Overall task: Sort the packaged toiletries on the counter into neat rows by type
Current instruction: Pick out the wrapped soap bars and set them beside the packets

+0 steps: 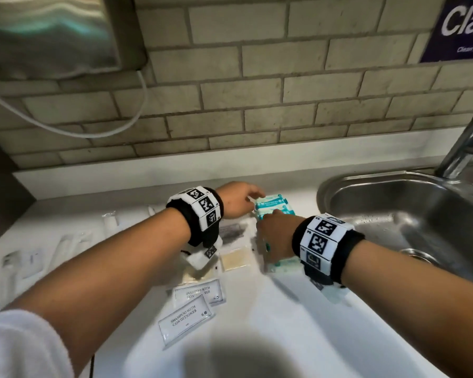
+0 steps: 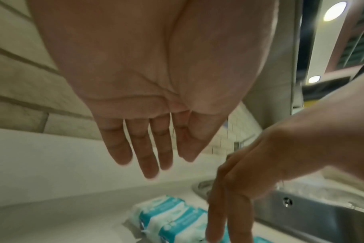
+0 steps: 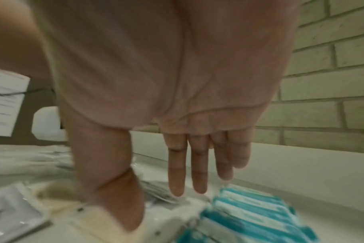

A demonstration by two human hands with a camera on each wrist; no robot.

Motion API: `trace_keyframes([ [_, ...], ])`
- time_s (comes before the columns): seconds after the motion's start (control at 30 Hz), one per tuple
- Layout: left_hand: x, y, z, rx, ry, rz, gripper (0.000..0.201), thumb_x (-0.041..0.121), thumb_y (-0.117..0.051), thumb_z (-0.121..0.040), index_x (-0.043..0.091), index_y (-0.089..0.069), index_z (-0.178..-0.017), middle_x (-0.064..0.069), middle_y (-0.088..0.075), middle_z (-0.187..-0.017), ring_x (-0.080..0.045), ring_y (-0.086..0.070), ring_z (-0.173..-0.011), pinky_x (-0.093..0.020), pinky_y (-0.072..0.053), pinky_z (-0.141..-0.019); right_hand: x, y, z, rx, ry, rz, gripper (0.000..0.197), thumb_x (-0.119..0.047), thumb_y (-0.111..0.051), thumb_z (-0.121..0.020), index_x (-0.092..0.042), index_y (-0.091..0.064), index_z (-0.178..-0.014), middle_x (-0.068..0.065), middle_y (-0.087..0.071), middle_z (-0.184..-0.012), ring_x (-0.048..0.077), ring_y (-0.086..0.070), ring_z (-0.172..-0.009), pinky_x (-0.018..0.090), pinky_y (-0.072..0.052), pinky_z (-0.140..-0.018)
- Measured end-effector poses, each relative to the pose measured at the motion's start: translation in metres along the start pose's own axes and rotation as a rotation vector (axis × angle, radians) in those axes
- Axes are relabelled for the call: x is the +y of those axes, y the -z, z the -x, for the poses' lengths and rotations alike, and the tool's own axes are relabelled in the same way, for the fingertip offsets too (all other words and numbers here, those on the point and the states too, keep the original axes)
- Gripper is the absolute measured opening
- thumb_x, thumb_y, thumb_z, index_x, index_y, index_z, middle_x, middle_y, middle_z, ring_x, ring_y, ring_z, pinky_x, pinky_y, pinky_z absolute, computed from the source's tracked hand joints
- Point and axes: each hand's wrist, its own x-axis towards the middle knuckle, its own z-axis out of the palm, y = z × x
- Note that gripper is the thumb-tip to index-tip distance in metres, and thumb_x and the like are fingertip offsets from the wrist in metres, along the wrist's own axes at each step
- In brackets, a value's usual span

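Note:
Several teal-and-white packets (image 1: 275, 204) lie in a row on the white counter (image 1: 284, 336) beside the sink, running back to front. My left hand (image 1: 253, 197) hovers at the far end of the row, fingers straight and empty; the left wrist view shows it (image 2: 156, 164) above the packets (image 2: 170, 217). My right hand (image 1: 268, 222) reaches over the row's middle with straight fingers, their tips pointing down onto the packets (image 3: 249, 218). The right wrist view is blurred. Both hands hold nothing.
Two "shampoo with conditioner" sachets (image 1: 200, 293) overlap near the front. Yellowish flat packets (image 1: 235, 259) lie under my left wrist. White wrapped items (image 1: 66, 246) spread over the left counter. A steel sink (image 1: 393, 203) and tap (image 1: 464, 148) stand right; a brick wall is behind.

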Motion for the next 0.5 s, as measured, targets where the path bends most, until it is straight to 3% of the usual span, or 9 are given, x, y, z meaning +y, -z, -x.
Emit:
trace_keyframes([
  [0.1, -0.014, 0.000, 0.045, 0.029, 0.007, 0.068, 0.024, 0.015, -0.057, -0.094, 0.016, -0.064, -0.117, 0.002, -0.066, -0.107, -0.012, -0.060, -0.092, -0.018, -0.041, -0.078, -0.024, 0.004, 0.002, 0.076, 0.090, -0.080, 0.035, -0.025, -0.057, -0.088, -0.008, -0.059, -0.119, 0.012, -0.062, -0.120, 0.028, -0.059, -0.110, 0.035, -0.050, -0.090],
  [0.17, -0.029, -0.008, 0.072, -0.024, 0.078, 0.007, 0.018, 0.018, -0.058, -0.092, 0.019, -0.067, -0.107, 0.006, -0.067, -0.100, -0.010, -0.059, -0.086, -0.021, -0.042, -0.075, -0.039, 0.001, -0.003, 0.086, 0.118, -0.124, 0.034, -0.021, -0.055, -0.090, -0.009, -0.058, -0.121, 0.011, -0.062, -0.121, 0.028, -0.060, -0.111, 0.034, -0.050, -0.090],
  [0.23, -0.041, -0.017, 0.098, -0.098, 0.169, -0.048, 0.017, 0.021, -0.059, -0.089, 0.022, -0.067, -0.104, 0.006, -0.067, -0.104, -0.012, -0.060, -0.090, -0.024, -0.046, -0.074, -0.050, -0.011, -0.011, 0.111, 0.097, -0.142, 0.033, -0.020, -0.057, -0.089, -0.012, -0.056, -0.121, 0.009, -0.062, -0.118, 0.027, -0.062, -0.109, 0.031, -0.048, -0.081],
  [0.33, -0.046, -0.032, 0.130, -0.150, 0.286, -0.139, 0.031, 0.030, -0.062, -0.086, 0.027, -0.062, -0.117, 0.008, -0.061, -0.115, -0.011, -0.058, -0.096, -0.023, -0.046, -0.074, -0.067, -0.027, -0.022, 0.198, 0.014, -0.140, 0.025, -0.022, -0.057, -0.093, -0.013, -0.059, -0.117, 0.007, -0.066, -0.114, 0.026, -0.066, -0.103, 0.028, -0.042, -0.070],
  [0.43, -0.056, -0.045, 0.136, -0.113, 0.302, -0.167, 0.044, 0.034, -0.063, -0.083, 0.027, -0.058, -0.125, 0.006, -0.062, -0.120, -0.014, -0.060, -0.101, -0.026, -0.050, -0.085, -0.069, -0.027, -0.032, 0.158, -0.022, -0.120, 0.027, -0.021, -0.061, -0.091, -0.012, -0.061, -0.116, 0.006, -0.066, -0.114, 0.025, -0.067, -0.103, 0.030, -0.050, -0.078],
  [0.5, -0.063, -0.050, 0.137, -0.081, 0.309, -0.178, 0.044, 0.037, -0.066, -0.079, 0.028, -0.059, -0.122, 0.006, -0.064, -0.115, -0.014, -0.061, -0.095, -0.027, -0.051, -0.082, -0.066, -0.020, -0.033, 0.045, 0.033, -0.077, 0.033, -0.021, -0.070, -0.081, -0.015, -0.064, -0.113, 0.004, -0.067, -0.113, 0.024, -0.067, -0.101, 0.033, -0.055, -0.086],
])
